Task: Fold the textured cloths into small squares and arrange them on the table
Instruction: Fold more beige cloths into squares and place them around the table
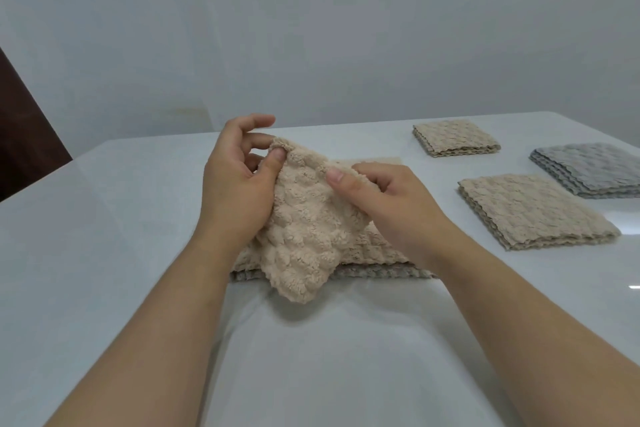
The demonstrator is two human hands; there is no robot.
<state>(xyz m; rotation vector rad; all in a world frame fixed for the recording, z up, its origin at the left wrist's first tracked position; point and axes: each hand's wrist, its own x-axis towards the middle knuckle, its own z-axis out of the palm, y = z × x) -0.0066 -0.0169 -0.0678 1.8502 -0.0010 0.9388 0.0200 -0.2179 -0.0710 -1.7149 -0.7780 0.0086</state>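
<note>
Centrally, the left hand [239, 180] and right hand [391, 204] each pinch the upper edge of a nubby beige cloth [304, 239], raised over a flat pile of cloths [381, 270] on the glossy white surface [104, 218], which lies open leftward. Rightward sit wavy-edged folded squares: the near beige square [533, 211], the far beige square [453, 137] and the grey square [592, 168].

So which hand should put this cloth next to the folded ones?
Probably the right hand: it pinches the cloth, and the folded squares lie on its side. The left hand would have to cross over.
</note>
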